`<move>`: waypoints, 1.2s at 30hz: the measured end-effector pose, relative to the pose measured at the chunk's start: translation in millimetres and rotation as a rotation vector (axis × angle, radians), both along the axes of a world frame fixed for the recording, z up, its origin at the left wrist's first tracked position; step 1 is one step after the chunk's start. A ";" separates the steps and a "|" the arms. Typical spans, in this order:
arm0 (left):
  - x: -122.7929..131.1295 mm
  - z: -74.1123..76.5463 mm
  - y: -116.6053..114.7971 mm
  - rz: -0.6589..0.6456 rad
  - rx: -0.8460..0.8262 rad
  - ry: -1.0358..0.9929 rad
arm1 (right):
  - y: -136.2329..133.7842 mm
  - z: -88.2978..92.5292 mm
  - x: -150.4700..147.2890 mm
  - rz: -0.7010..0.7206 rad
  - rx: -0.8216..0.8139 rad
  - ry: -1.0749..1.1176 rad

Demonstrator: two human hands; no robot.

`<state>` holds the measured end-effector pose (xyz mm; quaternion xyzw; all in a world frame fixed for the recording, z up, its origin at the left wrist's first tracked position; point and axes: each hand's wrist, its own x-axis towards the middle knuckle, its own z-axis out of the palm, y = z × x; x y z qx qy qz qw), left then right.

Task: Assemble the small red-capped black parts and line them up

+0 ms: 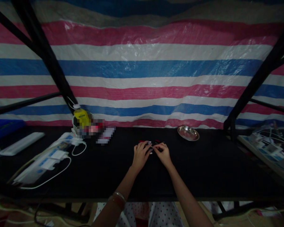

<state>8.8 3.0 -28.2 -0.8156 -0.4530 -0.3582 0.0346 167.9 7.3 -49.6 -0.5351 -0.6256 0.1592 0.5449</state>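
Observation:
Both my hands are close together over the middle of the black table. My left hand [141, 154] has its fingers bent around small red and silver items, too small to make out. My right hand [163, 153] is closed in a pinch, its fingertips almost meeting those of my left hand; what they hold is too small to tell. A small red piece [142, 141] shows just beyond my left hand, and a red and black piece [158, 141] lies beyond my right fingers. Something small and silver [151, 153] sits between the hands.
A shiny metal dish [188, 133] stands at the back right of the table [203, 176]. On the left are a power strip [44, 159] with white cables, a yellow bottle [82, 117] and a white bar [22, 143]. Another power strip [269, 151] lies far right.

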 end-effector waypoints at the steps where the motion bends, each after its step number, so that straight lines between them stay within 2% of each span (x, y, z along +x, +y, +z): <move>1: 2.2 -0.5 0.3 -0.027 0.031 0.023 | 0.1 -0.1 -1.8 0.025 0.018 0.008; 5: 6.7 -4.4 1.7 -0.078 0.120 0.043 | -1.4 0.2 -5.2 0.061 0.047 0.015; 7: 6.6 -5.5 1.5 -0.067 0.147 0.014 | -2.5 0.9 -3.6 0.029 0.052 -0.020; 10: 5.7 -5.2 0.1 -0.022 0.150 -0.033 | -2.5 1.7 3.3 -0.155 0.054 -0.106; 13: 4.9 -3.7 -1.3 0.021 0.137 -0.049 | 1.0 1.4 11.2 -0.358 -0.024 -0.258; 16: 5.0 -2.5 -1.7 0.030 0.124 -0.055 | 6.7 -0.5 14.5 -0.423 -0.150 -0.413; 21: 6.3 -0.9 -1.3 0.032 0.109 -0.172 | 13.5 -6.0 14.5 -0.350 -0.236 -0.490; 28: 6.2 2.6 -2.9 0.025 0.088 -0.270 | 14.7 -9.8 18.2 -0.290 -0.163 -0.381; 36: 6.6 2.7 -3.9 0.028 0.100 -0.281 | 11.5 -3.9 17.2 -0.194 -0.098 -0.309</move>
